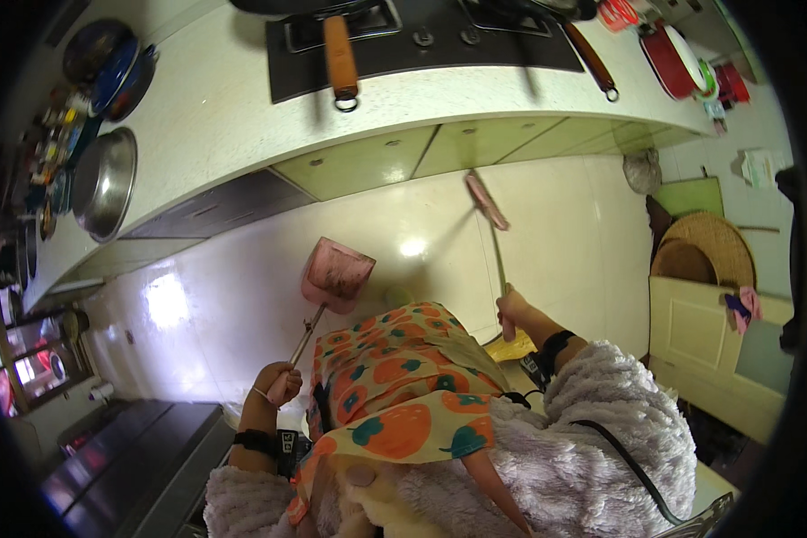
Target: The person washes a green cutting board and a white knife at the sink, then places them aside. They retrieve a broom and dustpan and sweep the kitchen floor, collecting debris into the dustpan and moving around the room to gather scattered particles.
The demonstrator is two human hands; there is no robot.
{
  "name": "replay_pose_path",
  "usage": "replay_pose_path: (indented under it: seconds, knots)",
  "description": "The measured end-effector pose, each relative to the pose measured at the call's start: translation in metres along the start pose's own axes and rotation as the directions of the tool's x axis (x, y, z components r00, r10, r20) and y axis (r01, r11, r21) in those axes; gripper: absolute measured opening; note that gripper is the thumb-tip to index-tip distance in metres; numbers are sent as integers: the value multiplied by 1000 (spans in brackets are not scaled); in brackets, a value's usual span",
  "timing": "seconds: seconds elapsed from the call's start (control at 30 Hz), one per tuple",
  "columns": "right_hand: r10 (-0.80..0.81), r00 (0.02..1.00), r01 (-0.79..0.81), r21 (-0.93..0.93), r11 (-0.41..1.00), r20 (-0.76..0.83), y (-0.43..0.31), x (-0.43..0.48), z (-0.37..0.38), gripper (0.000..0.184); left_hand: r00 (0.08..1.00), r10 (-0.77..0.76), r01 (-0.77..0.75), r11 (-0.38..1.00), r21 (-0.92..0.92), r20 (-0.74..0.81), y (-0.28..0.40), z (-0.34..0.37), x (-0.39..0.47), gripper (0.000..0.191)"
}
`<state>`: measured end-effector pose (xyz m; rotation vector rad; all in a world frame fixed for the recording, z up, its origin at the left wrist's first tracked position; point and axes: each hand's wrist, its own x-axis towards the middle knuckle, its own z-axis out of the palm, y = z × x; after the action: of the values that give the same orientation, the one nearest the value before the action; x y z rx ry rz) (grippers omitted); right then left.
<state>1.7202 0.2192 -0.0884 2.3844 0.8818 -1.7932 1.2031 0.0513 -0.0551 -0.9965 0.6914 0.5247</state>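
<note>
My left hand is closed around the handle of a pink dustpan, whose pan holds dark debris and lies over the pale tiled floor. My right hand grips the handle of a broom with a narrow pink head. The broom head is near the base of the green cabinets, ahead of my right hand and apart from the dustpan. Between both arms is an apron with an orange fruit print. Whether the dustpan touches the floor, I cannot tell.
Green cabinet fronts and a pale counter curve across the far side. Pan handles overhang by the gas stove. At the left stands a metal basin; at the right, a woven basket behind a cream cabinet.
</note>
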Motion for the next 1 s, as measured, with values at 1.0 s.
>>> replay_pose_path:
  seconds: [1.0]
  knots:
    - [88, 991, 8, 682, 732, -106, 169, -134, 25, 39, 984, 103, -2, 823, 568, -147, 45, 176, 85, 12]
